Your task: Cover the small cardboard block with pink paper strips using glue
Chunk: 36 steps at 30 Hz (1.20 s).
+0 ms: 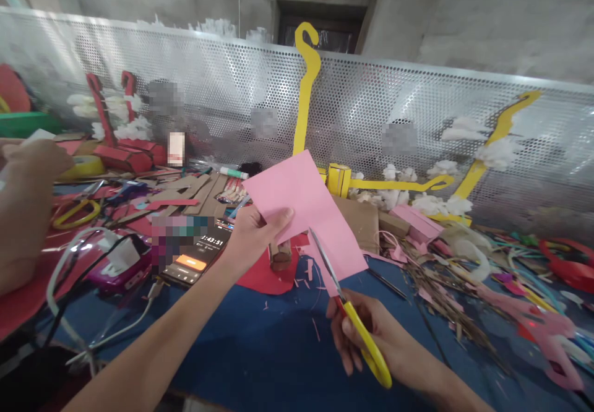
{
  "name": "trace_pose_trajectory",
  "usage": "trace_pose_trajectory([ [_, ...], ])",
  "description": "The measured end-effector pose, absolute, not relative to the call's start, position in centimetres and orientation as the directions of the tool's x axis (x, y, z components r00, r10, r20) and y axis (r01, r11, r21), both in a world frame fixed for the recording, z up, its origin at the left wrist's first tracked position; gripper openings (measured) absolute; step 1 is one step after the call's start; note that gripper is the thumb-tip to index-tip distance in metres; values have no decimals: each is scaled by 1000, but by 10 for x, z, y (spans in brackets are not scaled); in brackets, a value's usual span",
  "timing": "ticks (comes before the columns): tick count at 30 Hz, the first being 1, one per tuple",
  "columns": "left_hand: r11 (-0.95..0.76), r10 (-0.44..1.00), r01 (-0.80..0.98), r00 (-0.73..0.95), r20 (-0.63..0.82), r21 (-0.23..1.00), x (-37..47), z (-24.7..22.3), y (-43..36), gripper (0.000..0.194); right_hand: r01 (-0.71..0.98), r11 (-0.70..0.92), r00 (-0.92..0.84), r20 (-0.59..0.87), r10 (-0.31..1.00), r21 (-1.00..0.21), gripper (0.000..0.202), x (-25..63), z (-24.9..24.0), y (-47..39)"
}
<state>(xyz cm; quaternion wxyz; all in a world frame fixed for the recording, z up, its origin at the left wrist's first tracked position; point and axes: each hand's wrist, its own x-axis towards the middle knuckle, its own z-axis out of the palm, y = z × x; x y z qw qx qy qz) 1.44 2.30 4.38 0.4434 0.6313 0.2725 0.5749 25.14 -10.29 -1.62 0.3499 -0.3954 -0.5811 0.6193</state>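
Note:
A sheet of pink paper [304,198] is held up over the blue table, tilted. My left hand [257,232] pinches its lower left edge, thumb on top. My right hand [364,328] is closed on scissors [366,341] with yellow and red handles. The scissor blades point up and left and lie at the paper's lower edge, where a narrow strip hangs down beside them. Under the paper, a small brown cardboard piece [280,256] rests on red paper [271,279], with pink scraps to its right.
A phone [199,254] and cables lie left, near another person's arm [28,214]. Yellow hook shapes [306,90] stand before a perforated metal panel [208,84]. At right are twigs [445,288] and a pink glue gun [533,325]. Yellow scissors [77,214] lie far left.

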Motion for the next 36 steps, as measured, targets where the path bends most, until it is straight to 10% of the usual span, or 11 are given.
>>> trace_pose_trajectory([
  [16, -418, 854, -191, 251, 456, 888, 13, 43, 22, 40, 87, -43, -456, -78, 887, -995, 64, 247, 0, -105],
  [36, 5, 967, -714, 182, 179, 700, 10, 47, 42, 22, 188, -60, -534, -153, 832, -980, 53, 255, 10, -110],
])
